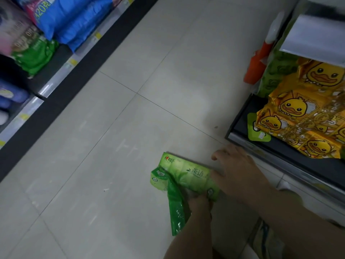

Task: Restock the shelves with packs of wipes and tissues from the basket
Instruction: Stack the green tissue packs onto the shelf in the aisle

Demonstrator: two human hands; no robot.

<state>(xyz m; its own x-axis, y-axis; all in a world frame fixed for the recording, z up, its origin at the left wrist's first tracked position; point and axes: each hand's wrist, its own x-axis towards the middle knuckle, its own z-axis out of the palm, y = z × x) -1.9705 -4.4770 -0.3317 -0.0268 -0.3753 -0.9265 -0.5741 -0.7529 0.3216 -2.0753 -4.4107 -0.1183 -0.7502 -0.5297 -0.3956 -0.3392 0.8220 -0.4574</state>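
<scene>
A green multi-pack of tissues (183, 173) hangs low over the floor, just in front of the right-hand shelf (280, 156). My right hand (237, 165) holds the pack's right end, fingers spread over its top. At the pack's near edge my left hand (199, 202) grips the wrapper, beside a loose green plastic flap (176, 212) that hangs down. Yellow duck-print packs (306, 113) fill the right shelf's bottom level, with bare dark shelf board in front of them.
Across the aisle, the left shelf (56, 85) carries blue packs (74, 21) and a green pack (35, 58). Pale floor tiles (130, 128) lie between the two shelves. An orange-and-white item (261, 58) hangs at the right shelf's end.
</scene>
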